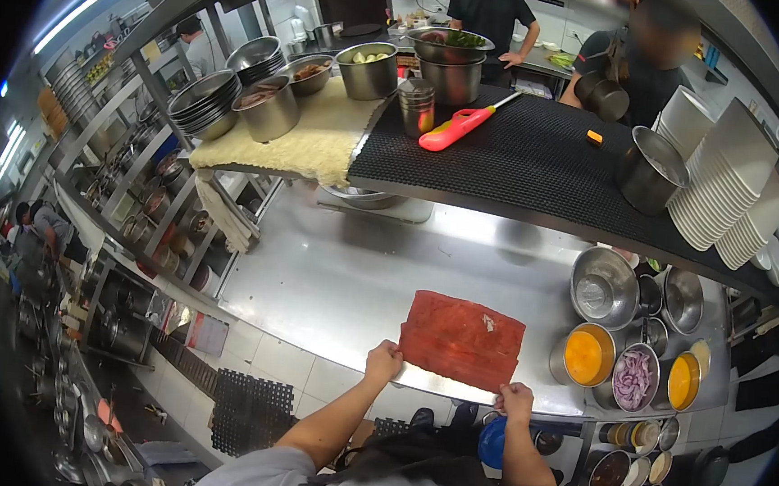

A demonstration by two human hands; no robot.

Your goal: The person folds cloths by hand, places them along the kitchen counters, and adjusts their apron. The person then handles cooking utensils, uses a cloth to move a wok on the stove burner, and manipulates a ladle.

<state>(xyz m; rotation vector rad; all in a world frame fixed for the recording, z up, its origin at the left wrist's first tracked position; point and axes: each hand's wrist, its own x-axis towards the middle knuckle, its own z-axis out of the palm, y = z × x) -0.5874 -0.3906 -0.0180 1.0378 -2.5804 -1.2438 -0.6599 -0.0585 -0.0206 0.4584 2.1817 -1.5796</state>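
A red cloth [461, 340] lies spread on the steel counter, roughly rectangular, with a small pale patch near its upper right. My left hand [384, 362] grips its lower left corner, fingers closed on the edge. At the lower right corner my right hand [514, 401] pinches the cloth between thumb and fingers. Both hands are at the counter's front edge, and the cloth's near edge stretches between them.
Right of the cloth stand containers of orange liquid [588, 354] and sliced red onion [635, 378], near steel bowls [603, 288]. The shelf [503, 174] above holds pots, a pink lighter [458, 129] and stacked white containers [723, 181]. Other people stand beyond it.
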